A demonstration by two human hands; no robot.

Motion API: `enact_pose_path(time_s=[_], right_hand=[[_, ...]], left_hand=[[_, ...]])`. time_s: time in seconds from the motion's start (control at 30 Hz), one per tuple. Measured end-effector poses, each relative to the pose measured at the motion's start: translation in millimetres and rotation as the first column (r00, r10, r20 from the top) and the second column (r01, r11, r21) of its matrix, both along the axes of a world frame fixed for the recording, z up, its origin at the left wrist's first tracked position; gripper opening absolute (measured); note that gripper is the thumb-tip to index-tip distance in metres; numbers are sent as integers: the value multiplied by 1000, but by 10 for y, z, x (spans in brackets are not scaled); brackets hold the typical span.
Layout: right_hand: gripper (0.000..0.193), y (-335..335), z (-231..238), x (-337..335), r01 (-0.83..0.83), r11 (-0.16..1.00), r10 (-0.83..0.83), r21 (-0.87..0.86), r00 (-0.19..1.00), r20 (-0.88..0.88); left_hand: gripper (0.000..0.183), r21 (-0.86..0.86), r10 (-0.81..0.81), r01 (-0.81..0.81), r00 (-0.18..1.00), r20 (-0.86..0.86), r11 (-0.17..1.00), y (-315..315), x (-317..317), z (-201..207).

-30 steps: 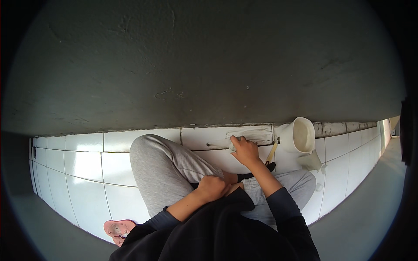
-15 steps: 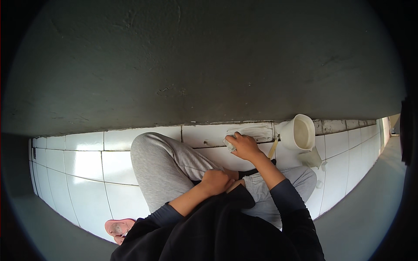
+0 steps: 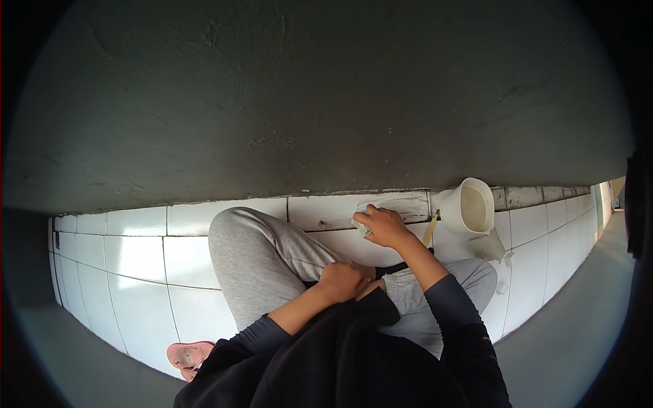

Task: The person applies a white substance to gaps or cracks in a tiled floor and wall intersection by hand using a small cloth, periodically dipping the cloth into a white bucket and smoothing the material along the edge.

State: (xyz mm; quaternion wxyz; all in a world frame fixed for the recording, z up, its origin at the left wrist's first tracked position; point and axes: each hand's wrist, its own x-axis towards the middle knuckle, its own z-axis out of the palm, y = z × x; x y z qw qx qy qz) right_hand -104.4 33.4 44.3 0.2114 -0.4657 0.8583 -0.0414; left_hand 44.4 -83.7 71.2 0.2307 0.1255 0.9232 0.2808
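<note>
My right hand (image 3: 385, 227) is closed around a crumpled whitish cloth (image 3: 362, 224), pressed on a white floor tile (image 3: 309, 207) by the foot of the wall. Dark wet smears (image 3: 401, 206) mark that tile on both sides of the cloth. My left hand (image 3: 343, 280) rests in my lap near my ankle, its fingers curled; whether anything is in them is hidden. Right of my right hand stands a white plastic tub (image 3: 469, 206), its mouth tilted toward me. Between hand and tub lies a brush-like tool with a pale yellowish strip (image 3: 430, 232) and a dark end.
A dark grey wall (image 3: 306, 102) rises just ahead of my knees. Next to the tub lies a translucent pale bag or container (image 3: 487, 246), with small wet-looking patches near it. Pink footwear (image 3: 188, 357) lies on the tiles at lower left. Grimy tiles (image 3: 524, 196) line the wall at right.
On the tile left of the cloth the dark smear is longer. My right hand and the cloth have barely shifted. My left hand stays in my lap, and the whole view has slid slightly.
</note>
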Motion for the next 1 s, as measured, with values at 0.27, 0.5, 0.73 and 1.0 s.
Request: enact_pose_path(time_s=[0.27,0.5,0.73,1.0], right_hand=[[44,-415,-111,240,-28,990,24,-138,999,-32],[43,-151,26,-34,-137,990,137,-30,991,-5],[39,-16,38,-41,-131,991,131,8,991,-35],[46,-479,37,118,-212,977,212,11,977,4]], left_hand=[[39,95,44,-41,999,-32,995,46,-35,-10],[35,-4,4,-4,1000,21,1000,24,-26,-26],[32,84,23,-21,1000,-13,996,46,-58,28],[30,40,2,-2,1000,-9,999,30,-52,-29]])
